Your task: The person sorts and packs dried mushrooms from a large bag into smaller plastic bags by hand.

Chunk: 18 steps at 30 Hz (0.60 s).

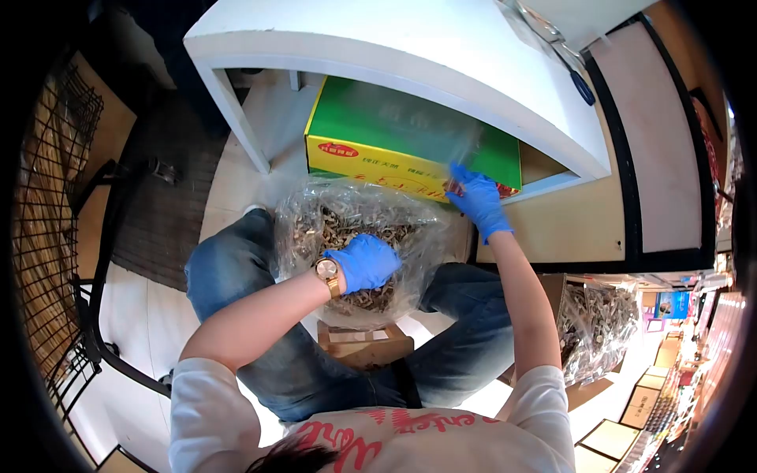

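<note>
My left hand, in a blue glove with a gold watch at the wrist, rests in an open clear plastic bag full of dried brown strips. Its fingers are curled down and their tips are hidden, so what they grip cannot be made out. Also gloved in blue, my right hand is at the front right edge of a green and yellow box, holding the edge of clear plastic. The box lies under a white table, and the bag stands between the knees.
A wire basket is at the left. Blue-handled scissors lie on the table's right side. Another plastic bag of dried pieces sits in a carton at the right. A small wooden stool shows between the legs.
</note>
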Available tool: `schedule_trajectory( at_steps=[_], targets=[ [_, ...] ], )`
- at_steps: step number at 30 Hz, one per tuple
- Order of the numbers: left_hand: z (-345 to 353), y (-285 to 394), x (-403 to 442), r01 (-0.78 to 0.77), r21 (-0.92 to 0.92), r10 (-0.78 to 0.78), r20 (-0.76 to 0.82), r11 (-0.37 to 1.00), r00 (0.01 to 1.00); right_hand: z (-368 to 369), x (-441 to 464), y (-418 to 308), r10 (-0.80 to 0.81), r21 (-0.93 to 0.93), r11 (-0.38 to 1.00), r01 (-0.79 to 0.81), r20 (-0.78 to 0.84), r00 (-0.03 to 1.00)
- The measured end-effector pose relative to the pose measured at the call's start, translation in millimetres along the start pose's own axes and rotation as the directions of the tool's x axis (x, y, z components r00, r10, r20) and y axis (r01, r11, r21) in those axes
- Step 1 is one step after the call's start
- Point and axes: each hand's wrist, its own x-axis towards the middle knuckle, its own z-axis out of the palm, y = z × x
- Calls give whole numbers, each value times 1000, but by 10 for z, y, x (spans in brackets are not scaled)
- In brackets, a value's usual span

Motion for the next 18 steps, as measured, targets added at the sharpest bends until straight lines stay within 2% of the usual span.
schedule_trajectory(
  at_steps=[1, 3, 4, 5, 6, 7, 8, 9, 10, 11, 12, 13, 15, 16, 18],
  targets=[
    [-7, 9, 17, -6, -17, 7, 27, 1000, 1000, -40, -21, 15, 13, -5, 1000, -13, -8, 1000],
    [-8, 28, 56, -1, 15, 0, 65, 1000, 998, -160, -32, -8, 111, 11, 993, -115, 186, 976],
    [-13, 26, 77, 48, 13, -48, -12, 999, 999, -283, -32, -50, 115, 12, 993, -119, 184, 976],
    [-11, 22, 95, 99, 5, -98, -89, 995, 991, -416, -49, -100, 178, 143, 971, -192, 104, 978],
    [-99, 39, 92, 101, 4, -100, -85, 995, 991, -546, -56, -166, 248, 278, 928, -248, 35, 968],
    [-269, 69, 74, 172, -72, -183, -206, 983, 961, -648, -50, -257, 246, 283, 927, -247, 39, 968],
    [-387, 84, 66, 232, -157, -271, -315, 960, 909, -739, -40, -369, 398, 641, 680, -357, 86, 913],
    [-422, 66, 78, 238, -159, -277, -306, 958, 911, -818, -34, -470, 509, 875, 296, -384, 196, 838],
    [-448, 38, 89, 232, -196, -296, -427, 953, 854, -897, -29, -550, 509, 877, 285, -387, 204, 837],
    [-482, 31, 89, 221, -230, -313, -540, 948, 781, -977, -24, -619, 517, 916, 7, -401, 340, 786],
    [-540, 46, 77, 254, -245, -349, -542, 936, 764, -1036, -16, -681, 485, 881, -271, -387, 472, 736],
    [-578, 42, 56, 260, -243, -352, -534, 935, 769, -1082, -7, -739, 482, 878, -281, -387, 478, 734],
    [-631, 40, 20, 247, -172, -301, -514, 954, 803, -1154, -8, -826, 371, 707, -630, -322, 638, 675],
    [-663, 54, 1, 253, -172, -306, -506, 952, 807, -1188, -37, -851, 365, 699, -638, -323, 644, 673],
    [-722, 103, -28, 232, -145, -273, -499, 962, 822, -1255, -108, -887, 271, 651, -714, -256, 595, 757]
  ],
)
